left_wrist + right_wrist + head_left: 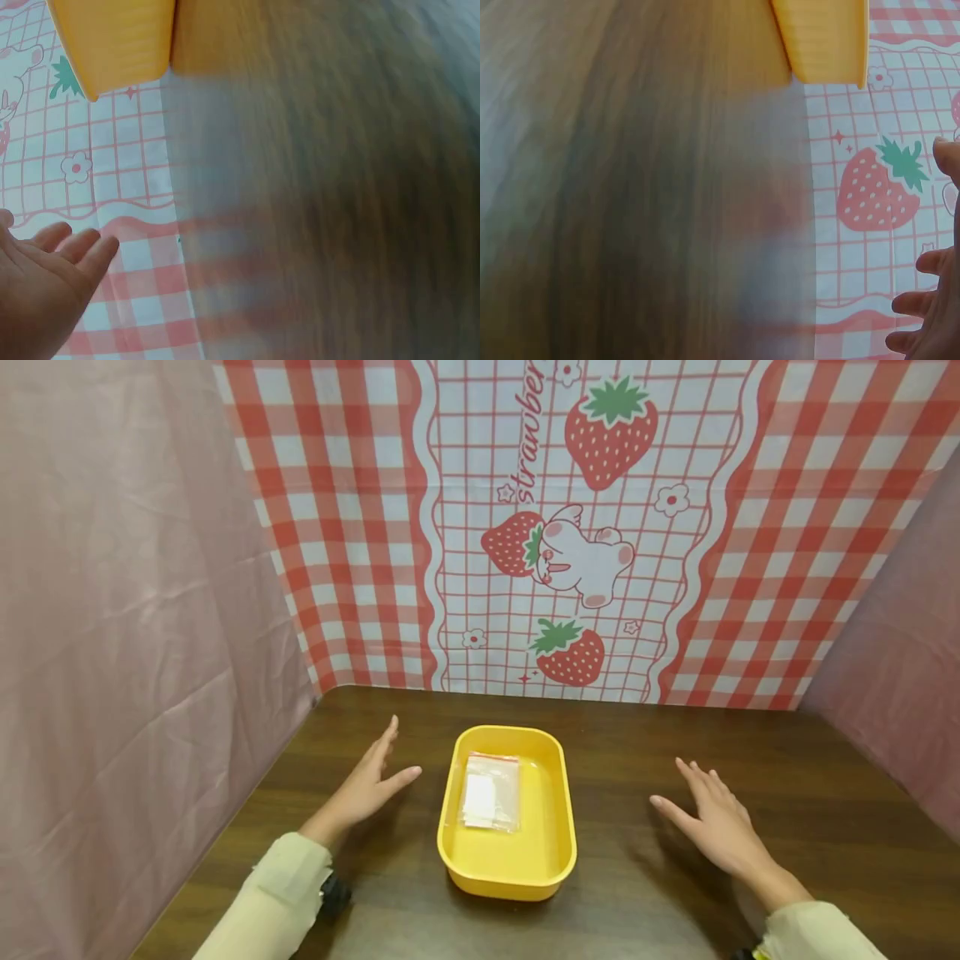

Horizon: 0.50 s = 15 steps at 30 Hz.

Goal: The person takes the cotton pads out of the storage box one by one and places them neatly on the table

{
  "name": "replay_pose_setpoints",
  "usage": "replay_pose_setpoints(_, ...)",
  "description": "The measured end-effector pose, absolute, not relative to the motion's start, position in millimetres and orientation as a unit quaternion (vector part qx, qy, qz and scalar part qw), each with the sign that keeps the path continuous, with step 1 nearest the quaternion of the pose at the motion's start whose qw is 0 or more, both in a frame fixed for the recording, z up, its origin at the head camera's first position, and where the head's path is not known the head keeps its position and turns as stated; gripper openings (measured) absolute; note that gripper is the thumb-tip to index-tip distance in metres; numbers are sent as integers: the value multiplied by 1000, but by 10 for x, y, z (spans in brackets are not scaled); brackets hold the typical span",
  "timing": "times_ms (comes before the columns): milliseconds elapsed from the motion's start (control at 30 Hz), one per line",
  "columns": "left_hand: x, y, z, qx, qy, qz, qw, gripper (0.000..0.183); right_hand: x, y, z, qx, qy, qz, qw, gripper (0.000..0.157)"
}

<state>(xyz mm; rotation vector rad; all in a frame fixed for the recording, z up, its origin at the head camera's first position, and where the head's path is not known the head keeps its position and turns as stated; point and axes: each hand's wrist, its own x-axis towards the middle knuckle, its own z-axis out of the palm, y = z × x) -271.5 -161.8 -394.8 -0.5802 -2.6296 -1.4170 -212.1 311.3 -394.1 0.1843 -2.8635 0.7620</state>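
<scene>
A yellow rectangular tray (542, 860) with rounded corners stands on the table between both hands. Inside it, toward its left side, lies a clear plastic zip bag (507, 789) with a red strip along the top. Something white and flat (478, 800) shows in or under the bag; I cannot tell which. My left hand (369, 789) is held left of the tray, thumb apart from the extended fingers, touching nothing. To the right of the tray, my right hand (718, 827) is likewise spread and holds nothing. Both wrist views show the tray's outer wall (120, 45) beyond the hands.
The dark wooden table (615, 910) reaches back to a hanging red-and-white checked cloth (375, 527) with strawberry prints. Pink fabric (150, 610) hangs along the left side, and more pink fabric (885, 652) hangs at the right.
</scene>
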Motion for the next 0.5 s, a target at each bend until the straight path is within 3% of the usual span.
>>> replay_pose_setpoints(500, -2743, -1450, -3933, -295, -770, -565, -41, 102, -2223, 2868, -3887, 50, -937, 335, 85, 79)
